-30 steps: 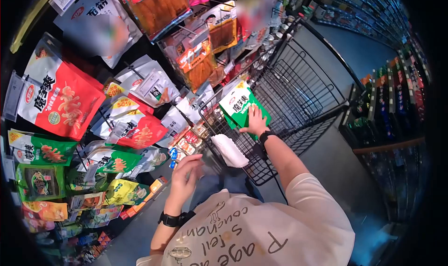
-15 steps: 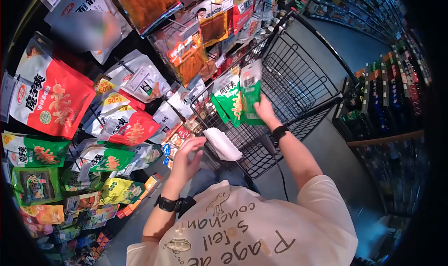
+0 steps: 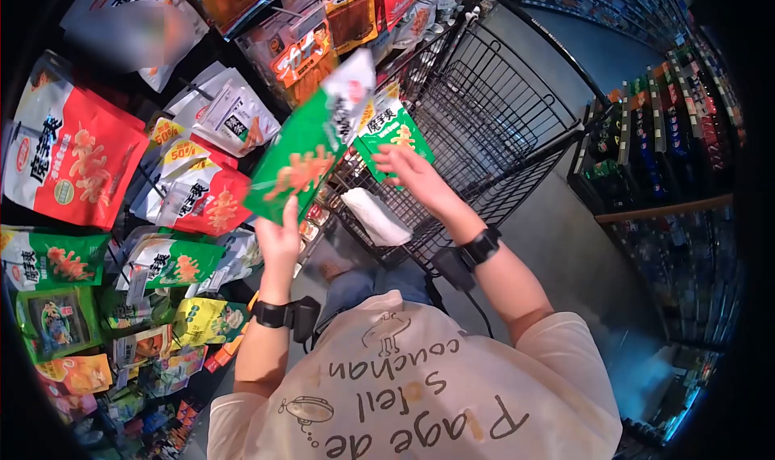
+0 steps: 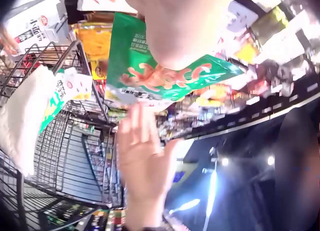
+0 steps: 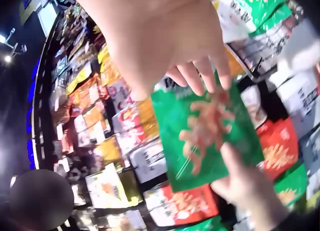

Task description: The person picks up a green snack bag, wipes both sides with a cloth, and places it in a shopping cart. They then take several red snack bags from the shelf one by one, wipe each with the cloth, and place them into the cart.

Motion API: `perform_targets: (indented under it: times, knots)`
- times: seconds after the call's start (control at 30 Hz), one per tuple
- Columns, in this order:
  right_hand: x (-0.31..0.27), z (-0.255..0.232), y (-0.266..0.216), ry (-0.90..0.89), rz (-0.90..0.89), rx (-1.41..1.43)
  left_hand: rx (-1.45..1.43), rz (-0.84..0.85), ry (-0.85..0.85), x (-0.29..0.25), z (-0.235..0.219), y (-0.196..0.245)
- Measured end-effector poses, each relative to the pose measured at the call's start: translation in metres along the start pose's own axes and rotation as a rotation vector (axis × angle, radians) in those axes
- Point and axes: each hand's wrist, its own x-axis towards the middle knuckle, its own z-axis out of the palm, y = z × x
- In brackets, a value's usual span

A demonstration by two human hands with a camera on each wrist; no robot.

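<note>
A green-and-white snack bag (image 3: 299,153) is tilted up in front of the shelf, and my left hand (image 3: 278,242) pinches its lower edge with the thumb on the printed front. In the right wrist view the same left hand (image 5: 245,186) grips a bottom corner of the bag (image 5: 200,136). My right hand (image 3: 416,181) is held over the near end of the cart with loosely spread fingers and nothing in them. Behind it, another green-and-white snack bag (image 3: 400,133) stands in the cart. The left wrist view shows the right hand (image 4: 142,163) with its fingers extended.
The black wire shopping cart (image 3: 484,129) stands ahead. A white bundle (image 3: 375,218) lies at its near edge. Hanging red-and-white bags (image 3: 89,153) and green bags (image 3: 182,262) fill the left shelf. A bottle shelf (image 3: 654,153) runs along the right.
My right hand lifted one green bag from beside the other in the cart and let go of it. The left hand rose and now holds that bag near the shelf.
</note>
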Motion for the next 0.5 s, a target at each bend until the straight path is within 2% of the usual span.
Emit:
perform_targets:
  times: [0.07, 0.1, 0.13, 0.17, 0.2, 0.27, 0.4, 0.43, 0.5]
  knots:
    - [0.005, -0.022, 0.044, 0.132, 0.237, -0.989, -0.155, -0.155, 0.075, -0.009, -0.022, -0.021]
    - [0.004, -0.024, 0.061, 0.13, 0.301, -1.016, -0.15, -0.154, 0.082, -0.014, -0.028, -0.02]
    - [0.001, -0.026, 0.083, 0.128, 0.366, -1.043, -0.358, -0.313, 0.139, -0.019, -0.034, -0.019]
    - [0.006, -0.044, 0.134, 0.226, 0.378, -1.042, -0.569, -0.47, 0.196, -0.023, -0.039, -0.018]
    - [0.008, -0.044, 0.128, 0.219, 0.374, -1.045, -0.569, -0.467, 0.204, -0.028, -0.042, -0.019]
    - [0.011, -0.039, 0.108, 0.023, 0.886, -0.395, -0.625, -0.52, 0.208, -0.04, -0.048, -0.022]
    - [0.008, -0.05, 0.111, -0.003, 0.839, -0.221, -0.682, -0.563, 0.2, -0.053, -0.05, -0.027]
    - [0.007, -0.051, 0.112, -0.001, 0.84, -0.225, -0.689, -0.528, 0.182, -0.054, -0.048, -0.03]
    - [0.003, -0.052, 0.117, 0.046, 0.84, 0.011, -0.705, -0.541, 0.175, -0.055, -0.046, -0.029]
